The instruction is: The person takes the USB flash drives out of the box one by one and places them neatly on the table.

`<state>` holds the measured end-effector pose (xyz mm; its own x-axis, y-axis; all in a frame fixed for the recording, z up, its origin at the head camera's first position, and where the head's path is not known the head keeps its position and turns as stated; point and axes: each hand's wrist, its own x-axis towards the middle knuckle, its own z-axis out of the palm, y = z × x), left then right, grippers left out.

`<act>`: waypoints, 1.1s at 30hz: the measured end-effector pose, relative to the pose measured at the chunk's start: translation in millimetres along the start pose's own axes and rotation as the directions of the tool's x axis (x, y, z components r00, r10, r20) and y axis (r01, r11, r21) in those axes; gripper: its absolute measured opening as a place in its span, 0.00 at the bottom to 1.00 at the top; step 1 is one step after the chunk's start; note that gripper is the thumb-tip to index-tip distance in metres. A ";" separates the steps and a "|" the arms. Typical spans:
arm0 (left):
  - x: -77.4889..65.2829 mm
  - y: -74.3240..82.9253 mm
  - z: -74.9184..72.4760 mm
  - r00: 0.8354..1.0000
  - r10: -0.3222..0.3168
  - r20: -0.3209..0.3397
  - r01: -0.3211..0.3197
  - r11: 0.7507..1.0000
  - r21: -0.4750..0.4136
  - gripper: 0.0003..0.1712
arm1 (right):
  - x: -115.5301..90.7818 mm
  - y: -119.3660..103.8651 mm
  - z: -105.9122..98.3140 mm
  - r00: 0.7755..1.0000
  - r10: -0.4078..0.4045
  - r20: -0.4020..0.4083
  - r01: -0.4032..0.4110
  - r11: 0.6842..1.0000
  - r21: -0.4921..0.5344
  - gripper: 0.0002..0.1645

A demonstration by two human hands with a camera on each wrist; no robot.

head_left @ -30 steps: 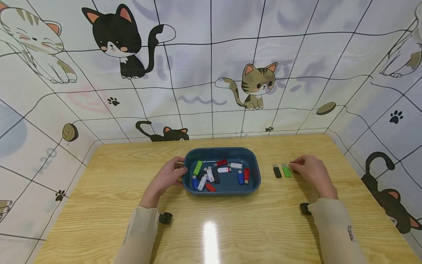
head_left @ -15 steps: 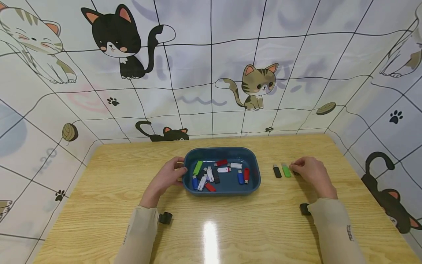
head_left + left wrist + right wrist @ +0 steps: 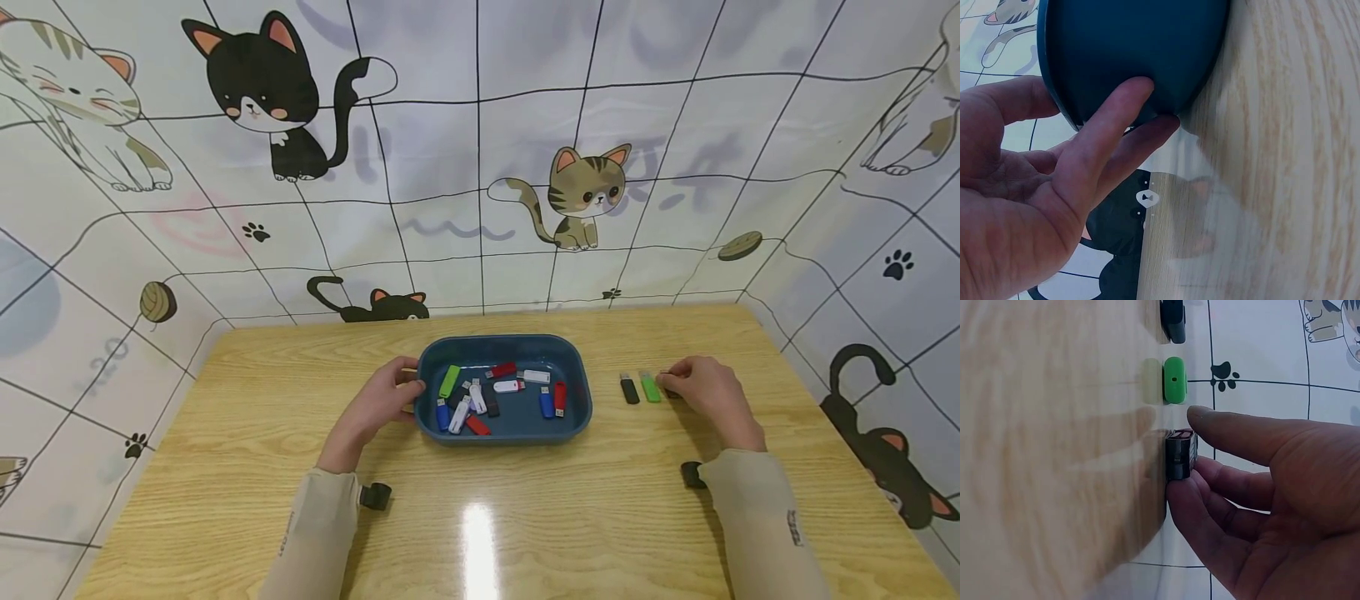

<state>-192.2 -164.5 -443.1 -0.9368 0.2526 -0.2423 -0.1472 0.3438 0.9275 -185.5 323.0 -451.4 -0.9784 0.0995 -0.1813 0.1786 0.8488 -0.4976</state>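
Observation:
My left hand grips the left end of a blue plastic tray, thumb at the rim and fingers along the outer wall. Inside the tray lie several USB sticks in white, red, blue, black and green, such as a white stick. To the right of the tray, my right hand holds a dark USB stick low at the tabletop between thumb and fingers; the hand mostly hides it in the head view. Just left of it, a green USB stick and a black USB stick lie side by side.
Everything rests on a light wooden table, with a bright light reflection near the front. A white wall sheet printed with cats and grid lines stands behind the table and along both sides.
Both hands and the tray stay in place. The head view has shifted very slightly.

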 end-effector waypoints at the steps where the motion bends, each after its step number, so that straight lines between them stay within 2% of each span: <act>1: 0.1 -0.1 0.1 1.000 0.000 0.000 0.000 1.000 -0.001 0.25 | -0.2 -0.1 -0.4 1.000 0.002 0.000 -0.002 1.000 0.003 0.26; 10: 0.6 -0.8 1.1 1.000 0.000 0.002 0.000 1.000 -0.011 0.26 | -6.0 -8.5 -10.6 1.000 -0.011 -0.016 0.011 1.000 0.001 0.29; 23: 1.2 -2.5 0.4 1.000 -0.003 0.002 0.003 1.000 -0.001 0.26 | -24.6 -48.9 -22.8 0.993 -0.089 -0.082 0.087 0.996 -0.029 0.32; 33: 1.8 -1.9 0.1 1.000 -0.003 0.002 0.003 1.000 0.000 0.26 | -41.1 -80.5 -18.9 0.971 -0.192 -0.142 0.190 0.981 -0.031 0.30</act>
<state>-193.6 -164.6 -445.3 -0.9358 0.2529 -0.2455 -0.1501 0.3442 0.9268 -161.7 260.4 -387.9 -0.9992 0.0070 0.0395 -0.0136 0.8679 -0.4965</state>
